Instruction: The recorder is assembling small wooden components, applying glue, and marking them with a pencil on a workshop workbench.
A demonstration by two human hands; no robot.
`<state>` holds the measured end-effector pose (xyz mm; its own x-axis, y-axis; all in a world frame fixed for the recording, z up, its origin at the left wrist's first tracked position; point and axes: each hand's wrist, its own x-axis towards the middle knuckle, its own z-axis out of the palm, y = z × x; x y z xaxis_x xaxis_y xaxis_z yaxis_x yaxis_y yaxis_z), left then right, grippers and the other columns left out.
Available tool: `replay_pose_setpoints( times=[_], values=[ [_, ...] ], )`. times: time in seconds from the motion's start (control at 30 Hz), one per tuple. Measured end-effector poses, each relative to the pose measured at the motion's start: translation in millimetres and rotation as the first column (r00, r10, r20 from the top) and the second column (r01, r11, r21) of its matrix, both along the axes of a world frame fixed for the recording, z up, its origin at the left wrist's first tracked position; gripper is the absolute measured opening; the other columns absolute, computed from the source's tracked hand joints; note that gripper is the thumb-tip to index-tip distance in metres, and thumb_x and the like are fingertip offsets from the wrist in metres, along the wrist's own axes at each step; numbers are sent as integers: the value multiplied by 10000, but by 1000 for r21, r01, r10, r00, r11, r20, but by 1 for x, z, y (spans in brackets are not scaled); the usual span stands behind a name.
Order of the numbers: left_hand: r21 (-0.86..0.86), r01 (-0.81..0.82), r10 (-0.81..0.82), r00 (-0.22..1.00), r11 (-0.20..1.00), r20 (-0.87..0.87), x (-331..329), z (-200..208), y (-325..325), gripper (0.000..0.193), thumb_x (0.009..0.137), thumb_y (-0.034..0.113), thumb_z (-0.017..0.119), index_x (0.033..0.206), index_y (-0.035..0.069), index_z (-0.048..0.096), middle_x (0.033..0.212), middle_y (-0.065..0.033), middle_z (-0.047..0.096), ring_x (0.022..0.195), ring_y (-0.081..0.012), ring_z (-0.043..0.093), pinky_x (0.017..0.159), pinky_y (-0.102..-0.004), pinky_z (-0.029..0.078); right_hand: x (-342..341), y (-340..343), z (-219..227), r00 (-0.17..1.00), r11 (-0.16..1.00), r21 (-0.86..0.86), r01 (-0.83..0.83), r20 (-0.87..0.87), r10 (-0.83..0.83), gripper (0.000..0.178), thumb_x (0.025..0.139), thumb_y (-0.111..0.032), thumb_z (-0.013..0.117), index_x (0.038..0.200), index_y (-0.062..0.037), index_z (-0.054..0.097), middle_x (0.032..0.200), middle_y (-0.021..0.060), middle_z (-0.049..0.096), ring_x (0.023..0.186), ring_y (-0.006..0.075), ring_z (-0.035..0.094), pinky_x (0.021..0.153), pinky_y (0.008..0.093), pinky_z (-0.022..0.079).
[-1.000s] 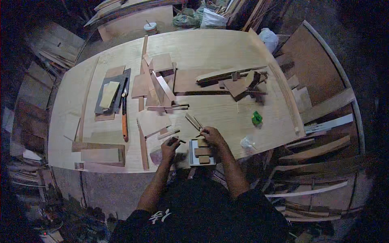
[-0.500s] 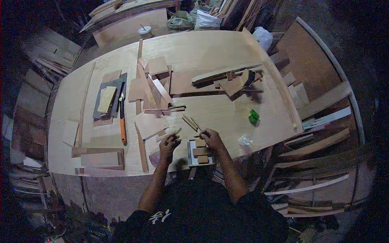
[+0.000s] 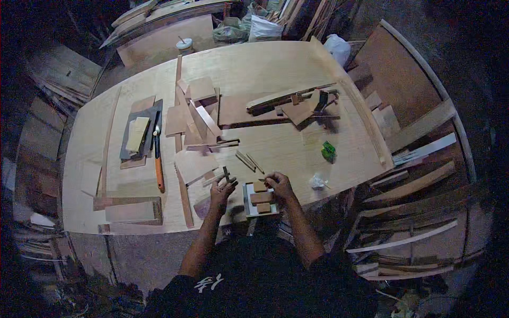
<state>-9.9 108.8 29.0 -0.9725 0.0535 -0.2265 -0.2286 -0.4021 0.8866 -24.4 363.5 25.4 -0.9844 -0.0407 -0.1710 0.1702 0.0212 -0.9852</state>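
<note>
My left hand (image 3: 220,193) is closed around one end of a short wooden strip (image 3: 226,173), which stands up from the fingers with its dark side showing. Past the other side of a small white tray (image 3: 246,202), my right hand (image 3: 281,186) pinches a small, thin dark piece (image 3: 262,180) too small to name. Inside the tray lie a wooden block (image 3: 260,187) at the far end, a wider block (image 3: 261,198) across the middle and a third block (image 3: 263,208) nearest me. Several thin wooden sticks (image 3: 249,162) rest on the tabletop just beyond my hands.
Flat board offcuts (image 3: 193,119) pile up left of centre on the plywood table (image 3: 265,69). Farther left lies an orange-handled tool (image 3: 159,169) beside a dark slab (image 3: 127,140). A green crumpled thing (image 3: 328,151) and a white crumpled piece (image 3: 317,183) sit to the right.
The strip in my left hand has turned from slanting right, pale side up, to nearly upright with its dark side showing. My right hand stays by the tray; the whole view has shifted slightly.
</note>
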Motion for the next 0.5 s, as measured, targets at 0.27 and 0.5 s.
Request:
replay_pose_setpoints(
  times=[0.27,0.5],
  values=[
    [-399,19,-32,999,917,-25,-11,-16,-3,170,848,100,678,986,3,658,1007,-83,679,914,-155,631,826,-304,492,9,1,9,1000,999,-48,26,-4,-26,85,871,-57,590,917,4,628,813,71,657,747,142,631,691,288,525],
    [-465,-43,1,996,884,-89,-11,3,6,134,853,107,670,928,-3,671,939,-75,680,893,-145,624,831,-300,488,12,6,-4,999,995,-86,49,29,-46,104,870,-64,592,933,11,627,814,77,658,749,145,630,691,289,525]
  ],
)
